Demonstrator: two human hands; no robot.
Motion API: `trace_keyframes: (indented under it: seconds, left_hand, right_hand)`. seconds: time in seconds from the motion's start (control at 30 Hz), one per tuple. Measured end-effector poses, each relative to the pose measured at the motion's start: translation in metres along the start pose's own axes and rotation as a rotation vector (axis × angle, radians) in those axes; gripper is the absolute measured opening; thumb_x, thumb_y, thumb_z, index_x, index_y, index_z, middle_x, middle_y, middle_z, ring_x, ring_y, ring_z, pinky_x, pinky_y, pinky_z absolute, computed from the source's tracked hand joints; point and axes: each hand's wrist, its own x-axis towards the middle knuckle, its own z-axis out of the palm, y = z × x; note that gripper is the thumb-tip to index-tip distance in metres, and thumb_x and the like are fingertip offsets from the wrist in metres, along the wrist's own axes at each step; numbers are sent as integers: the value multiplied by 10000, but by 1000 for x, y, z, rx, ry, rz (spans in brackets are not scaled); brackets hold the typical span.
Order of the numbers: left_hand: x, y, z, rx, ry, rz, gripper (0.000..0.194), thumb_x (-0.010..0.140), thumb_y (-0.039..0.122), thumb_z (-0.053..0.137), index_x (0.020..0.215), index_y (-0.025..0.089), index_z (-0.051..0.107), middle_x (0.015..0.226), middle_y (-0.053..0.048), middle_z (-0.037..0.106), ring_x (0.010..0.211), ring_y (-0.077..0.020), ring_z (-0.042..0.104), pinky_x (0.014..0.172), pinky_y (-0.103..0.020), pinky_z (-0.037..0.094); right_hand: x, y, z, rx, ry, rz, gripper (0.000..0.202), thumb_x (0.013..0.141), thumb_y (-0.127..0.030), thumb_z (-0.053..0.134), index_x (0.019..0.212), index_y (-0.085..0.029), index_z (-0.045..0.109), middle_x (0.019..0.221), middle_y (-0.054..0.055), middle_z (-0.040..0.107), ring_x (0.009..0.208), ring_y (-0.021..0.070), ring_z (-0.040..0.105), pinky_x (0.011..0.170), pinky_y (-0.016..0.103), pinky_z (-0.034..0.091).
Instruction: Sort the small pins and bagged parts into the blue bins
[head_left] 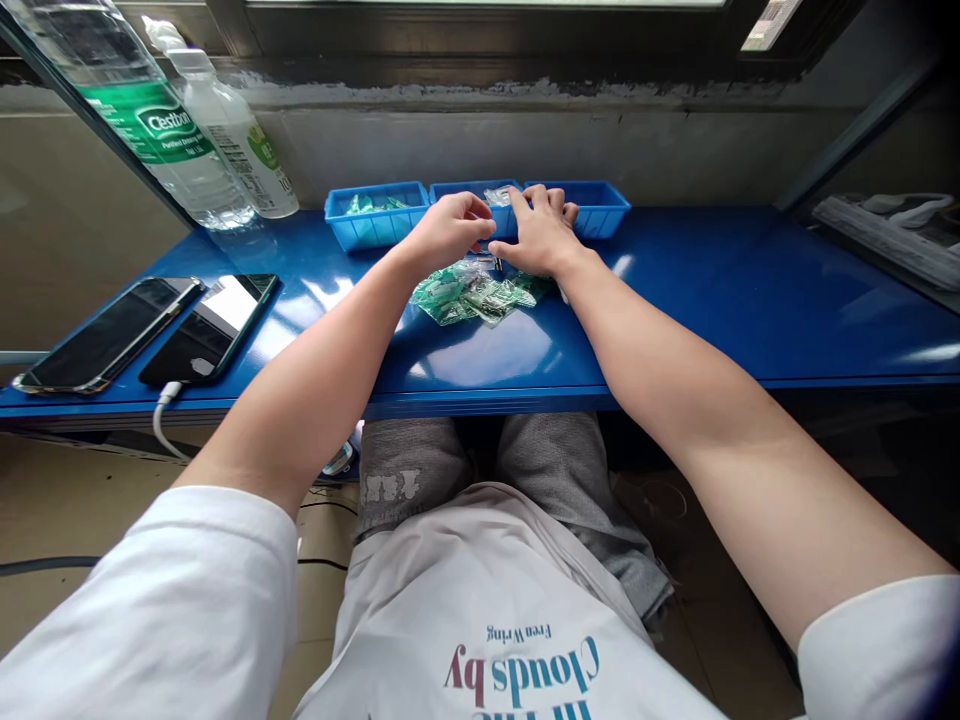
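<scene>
Left grip: While I watch through the head view, the left hand (452, 230) hangs above the pile's far side, thumb and fingers curled close; whether they pinch anything, I cannot tell.
Right grip: The right hand (541, 235) spreads its fingers by the middle bin (442, 188) and right bin (604, 220); I cannot tell if the fingertips touch anything.
Pile: The green-printed packets (480, 295) lie on the worktop (697, 310), near of the bins.
Progress: I judge the work partway: green pieces (375, 204) sit in the left bin (375, 233), clear packaging (497, 196) in the middle one, the pile remaining outside.
Materials: I see crinkled, glossy film, ribbed blue plastic in oblong trays, and a smooth, reflective blue surface.
</scene>
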Motion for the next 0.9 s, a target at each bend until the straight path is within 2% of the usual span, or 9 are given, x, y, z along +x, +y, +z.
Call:
trace_keyframes:
  seconds: [0.13,0.23,0.4,0.53,0.67,0.9]
  left_hand:
    - [0,-2,-1,34,-16,3,205,856,286,678,1042,201,684,918,-73,723,958,-251,695,802,-336,544]
    - [-1,-1,-1,60,-37,9,171,844,273,682,993,190,700,904,-68,715,968,-255,695,814,-327,537]
    - [-5,1,-2,134,-36,53,147,818,282,710,929,187,723,895,-69,735,1010,-269,681,871,-331,534]
    - [-7,1,-4,225,-14,77,163,783,230,700,936,199,747,925,-56,755,1027,-259,679,917,-324,529]
    - [-7,1,-5,329,-12,64,227,756,188,658,951,178,774,937,-68,765,1008,-260,690,923,-330,528]
    - [-8,1,-6,435,-21,39,273,743,154,591,925,162,794,927,-72,775,962,-251,694,928,-338,532]
  right_hand:
    - [1,4,3,23,13,-19,940,852,-715,680,1557,-152,416,1540,226,451,1422,514,367,1172,725,303]
    - [-1,0,-1,26,1,-6,893,871,-663,686,1553,-145,435,1545,228,476,1418,506,375,1168,726,309]
    - [-10,-13,-20,47,48,-24,687,904,-591,675,1456,-196,567,1526,185,545,1420,482,399,1149,684,387]
    - [-23,-27,-42,151,46,-68,465,890,-514,721,1248,-216,722,1344,159,682,1350,430,516,1131,590,466]
    - [-36,-40,-59,317,-134,-113,350,847,-449,787,1105,-212,780,1146,107,773,1142,339,682,1013,444,562]
    - [-41,-48,-68,235,-434,-112,697,749,-545,868,1354,-231,720,1392,86,708,1260,362,663,1016,420,576]
